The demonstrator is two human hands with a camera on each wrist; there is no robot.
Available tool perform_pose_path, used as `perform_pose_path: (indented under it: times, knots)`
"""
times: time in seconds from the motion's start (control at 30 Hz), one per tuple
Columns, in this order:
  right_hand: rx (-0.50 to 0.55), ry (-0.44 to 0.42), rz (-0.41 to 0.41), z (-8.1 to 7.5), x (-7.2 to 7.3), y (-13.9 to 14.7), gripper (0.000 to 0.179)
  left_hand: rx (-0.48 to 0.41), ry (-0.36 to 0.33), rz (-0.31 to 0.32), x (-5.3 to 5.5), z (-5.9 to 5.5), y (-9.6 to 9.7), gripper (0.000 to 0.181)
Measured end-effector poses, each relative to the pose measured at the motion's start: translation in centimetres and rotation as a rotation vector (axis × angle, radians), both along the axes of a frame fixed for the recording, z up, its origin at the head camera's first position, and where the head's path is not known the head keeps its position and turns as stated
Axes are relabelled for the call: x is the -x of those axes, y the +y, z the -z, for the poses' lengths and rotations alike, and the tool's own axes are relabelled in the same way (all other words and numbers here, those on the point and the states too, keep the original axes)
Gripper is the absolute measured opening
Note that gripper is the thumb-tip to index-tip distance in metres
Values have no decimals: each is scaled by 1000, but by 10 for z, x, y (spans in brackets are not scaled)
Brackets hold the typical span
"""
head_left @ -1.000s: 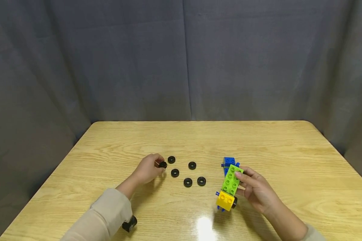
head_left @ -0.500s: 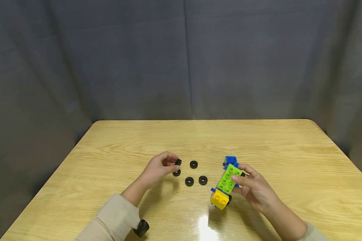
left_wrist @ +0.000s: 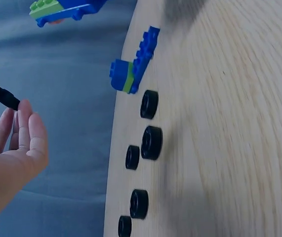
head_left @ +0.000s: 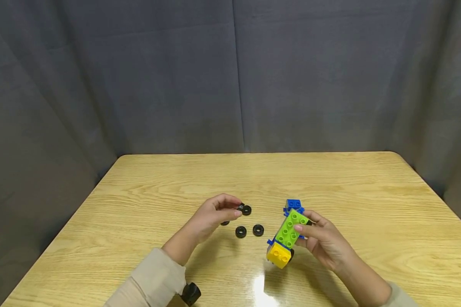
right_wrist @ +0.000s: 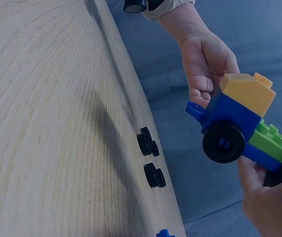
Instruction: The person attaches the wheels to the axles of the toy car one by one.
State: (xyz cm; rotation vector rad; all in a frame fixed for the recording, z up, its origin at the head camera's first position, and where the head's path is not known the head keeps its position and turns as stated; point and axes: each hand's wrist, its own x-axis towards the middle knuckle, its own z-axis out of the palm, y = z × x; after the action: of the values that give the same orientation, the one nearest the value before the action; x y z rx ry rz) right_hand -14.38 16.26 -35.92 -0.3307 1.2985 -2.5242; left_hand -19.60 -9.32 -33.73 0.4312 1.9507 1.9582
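Observation:
My left hand [head_left: 215,215] pinches a small black toy wheel [left_wrist: 7,98] between thumb and fingertips, held above the table. In the head view it overlaps a loose wheel [head_left: 246,210] lying on the wood. My right hand [head_left: 324,243] grips a toy vehicle of building bricks by its side, thumb on the green studded brick [head_left: 290,230]. A yellow brick [head_left: 279,255] sits at the near end of the vehicle. The right wrist view shows a black wheel [right_wrist: 223,142] on its blue base, beside a bare blue axle stub [right_wrist: 196,111].
Several loose black wheels [left_wrist: 151,143] lie flat on the wooden table [head_left: 146,179]. Behind the held vehicle stands another blue brick piece [head_left: 293,204] with a thin green layer. A black camera [head_left: 191,294] is strapped at the left cuff. Grey curtain [head_left: 169,85] hangs behind the table.
The left hand has moved right across the loose wheels, carrying its wheel closer to the vehicle. The right hand has shifted the vehicle slightly left and tilted it a little.

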Motion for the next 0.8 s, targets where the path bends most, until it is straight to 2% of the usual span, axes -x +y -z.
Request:
perform_pose_path:
  times: [0.4,0.6,0.8]
  knots:
    - [48,17,-61,1,0,-1,27,-129,-35,66,-1,-6,15,27]
    - [57,43,-78,1,-1,-1,32,-142,-64,82,-2,-6,22,28]
    - [15,37,-71,1,-3,-2,33,-129,-66,110,-1,-3,28,29]
